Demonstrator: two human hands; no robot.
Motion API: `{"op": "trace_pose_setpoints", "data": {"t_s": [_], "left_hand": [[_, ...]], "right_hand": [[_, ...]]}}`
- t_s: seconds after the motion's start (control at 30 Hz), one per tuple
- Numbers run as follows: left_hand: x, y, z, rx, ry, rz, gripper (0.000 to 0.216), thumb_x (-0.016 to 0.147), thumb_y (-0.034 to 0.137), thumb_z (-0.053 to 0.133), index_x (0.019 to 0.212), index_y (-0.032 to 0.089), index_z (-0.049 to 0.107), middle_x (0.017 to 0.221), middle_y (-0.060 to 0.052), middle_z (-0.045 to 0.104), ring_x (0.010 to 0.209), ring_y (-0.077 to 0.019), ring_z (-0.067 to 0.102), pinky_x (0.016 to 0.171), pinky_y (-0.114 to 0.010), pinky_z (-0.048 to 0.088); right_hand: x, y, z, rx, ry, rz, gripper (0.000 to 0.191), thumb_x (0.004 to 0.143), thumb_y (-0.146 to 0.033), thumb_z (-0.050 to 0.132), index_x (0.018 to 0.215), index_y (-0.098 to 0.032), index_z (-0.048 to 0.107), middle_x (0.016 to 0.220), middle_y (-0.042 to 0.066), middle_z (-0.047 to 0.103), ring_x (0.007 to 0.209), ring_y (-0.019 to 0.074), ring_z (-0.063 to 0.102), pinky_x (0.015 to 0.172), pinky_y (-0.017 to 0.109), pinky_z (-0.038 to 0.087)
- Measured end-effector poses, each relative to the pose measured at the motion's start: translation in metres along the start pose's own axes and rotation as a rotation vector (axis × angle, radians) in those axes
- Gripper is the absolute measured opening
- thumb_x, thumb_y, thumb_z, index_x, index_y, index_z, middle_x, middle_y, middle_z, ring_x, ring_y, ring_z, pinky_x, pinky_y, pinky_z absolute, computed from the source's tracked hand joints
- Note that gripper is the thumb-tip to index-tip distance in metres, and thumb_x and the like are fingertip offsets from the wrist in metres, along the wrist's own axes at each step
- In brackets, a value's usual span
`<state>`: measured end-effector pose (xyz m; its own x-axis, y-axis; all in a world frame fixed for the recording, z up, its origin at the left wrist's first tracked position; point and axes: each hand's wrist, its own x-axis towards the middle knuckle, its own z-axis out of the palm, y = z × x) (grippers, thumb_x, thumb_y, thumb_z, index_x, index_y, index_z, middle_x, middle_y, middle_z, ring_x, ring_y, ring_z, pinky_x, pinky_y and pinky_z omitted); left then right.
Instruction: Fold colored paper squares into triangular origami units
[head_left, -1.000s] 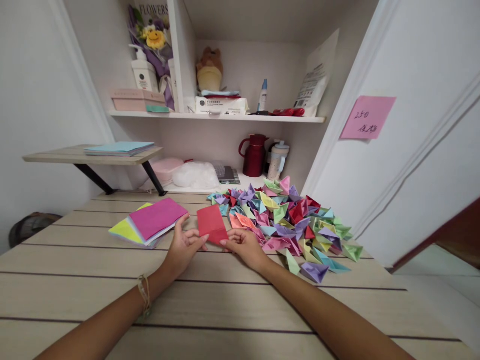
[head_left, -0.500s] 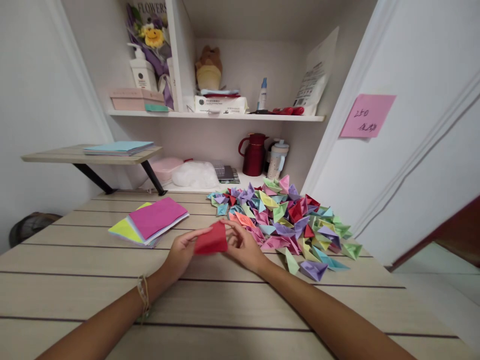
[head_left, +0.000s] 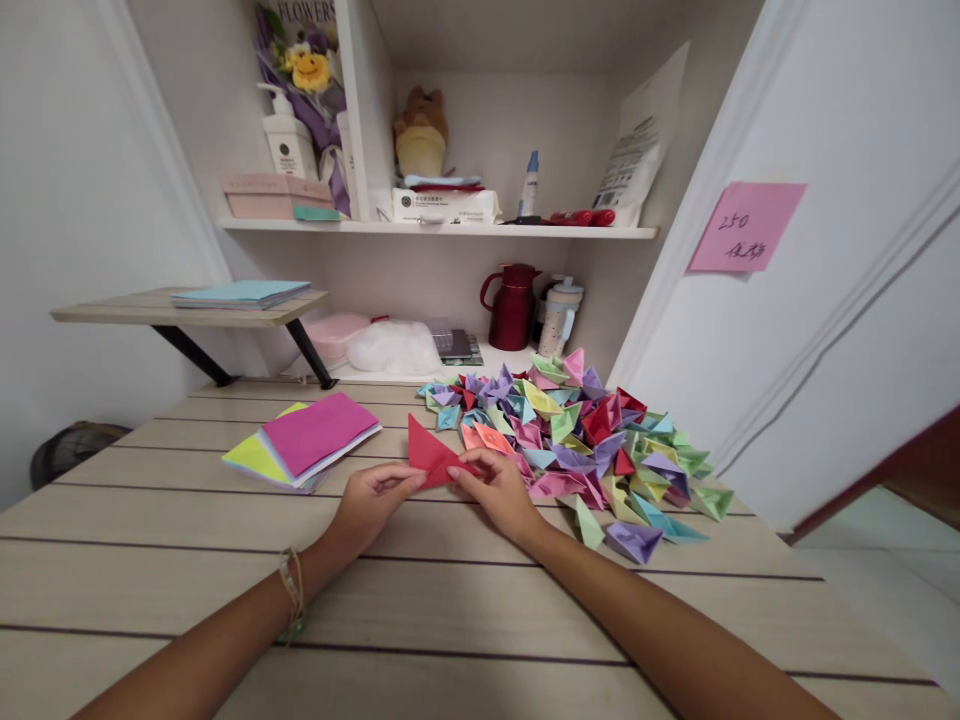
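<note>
A red paper sheet (head_left: 430,456), folded and partly raised into a point, lies on the wooden table (head_left: 225,590) straight ahead. My left hand (head_left: 373,505) pinches its near left edge with closed fingers. My right hand (head_left: 497,491) presses and pinches its right side. A stack of flat coloured sheets (head_left: 304,446), magenta on top, lies to the left of my hands. A big pile of folded paper boats (head_left: 577,440) in many colours spreads to the right, touching my right hand's far side.
A small raised shelf (head_left: 187,308) with blue sheets stands at the back left. Behind the table are a red jug (head_left: 512,307), a cup, a pink box and a plastic bag. A white wall with a pink note (head_left: 745,227) closes the right side.
The red sheet lay flat as a rectangle, was lifted and folded over, and now stands as a pointed fold between both hands. The view shifted slightly.
</note>
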<state>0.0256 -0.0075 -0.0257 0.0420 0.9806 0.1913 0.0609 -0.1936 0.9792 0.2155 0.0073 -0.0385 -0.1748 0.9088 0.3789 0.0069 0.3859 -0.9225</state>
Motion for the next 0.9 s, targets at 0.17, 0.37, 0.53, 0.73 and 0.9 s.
{"op": "trace_pose_setpoints", "data": {"t_s": [0.17,0.37,0.53,0.73,0.9], "left_hand": [[0.000,0.001,0.002,-0.127,-0.047,-0.021,0.038,0.064,0.026,0.072,0.096,0.018,0.052,0.069,-0.001,0.067,0.061,-0.0124,0.062,0.060,-0.022,0.048],[-0.003,0.005,0.003,-0.189,-0.135,-0.055,0.062,0.064,0.025,0.073,0.115,0.021,0.039,0.080,-0.001,0.064,0.065,-0.0125,0.063,0.059,-0.022,0.047],[-0.002,0.004,0.003,-0.132,-0.146,-0.090,0.059,0.063,0.026,0.074,0.112,0.019,0.043,0.070,0.002,0.060,0.056,-0.0119,0.059,0.047,-0.019,0.041],[0.004,0.001,0.004,-0.205,0.041,-0.046,0.050,0.062,0.026,0.071,0.098,0.022,0.038,0.071,0.005,0.059,0.055,-0.0089,0.057,0.053,-0.020,0.045],[0.007,-0.003,0.000,-0.223,0.161,-0.006,0.045,0.066,0.031,0.068,0.093,0.024,0.033,0.076,0.006,0.057,0.054,-0.0072,0.055,0.050,-0.017,0.043]], "right_hand": [[0.001,0.001,0.000,0.084,-0.059,0.072,0.038,0.075,-0.041,0.061,0.106,-0.018,0.061,0.070,0.001,0.063,0.064,0.0132,0.058,0.059,0.024,0.047],[0.003,0.006,-0.002,0.001,-0.048,0.087,0.031,0.077,-0.044,0.058,0.080,-0.015,0.069,0.069,0.003,0.066,0.061,0.0140,0.057,0.056,0.024,0.046],[0.002,0.002,-0.002,-0.069,-0.057,0.063,0.033,0.078,-0.047,0.056,0.083,-0.016,0.068,0.077,0.005,0.067,0.070,0.0164,0.060,0.064,0.028,0.048],[-0.004,-0.004,-0.005,0.051,-0.193,-0.044,0.054,0.083,-0.052,0.048,0.128,-0.023,0.043,0.115,0.011,0.059,0.097,0.0196,0.060,0.080,0.032,0.047],[-0.008,-0.008,-0.006,-0.157,-0.342,-0.194,0.075,0.067,-0.050,0.069,0.132,-0.023,0.041,0.131,0.013,0.047,0.108,0.0246,0.054,0.088,0.036,0.044]]}}
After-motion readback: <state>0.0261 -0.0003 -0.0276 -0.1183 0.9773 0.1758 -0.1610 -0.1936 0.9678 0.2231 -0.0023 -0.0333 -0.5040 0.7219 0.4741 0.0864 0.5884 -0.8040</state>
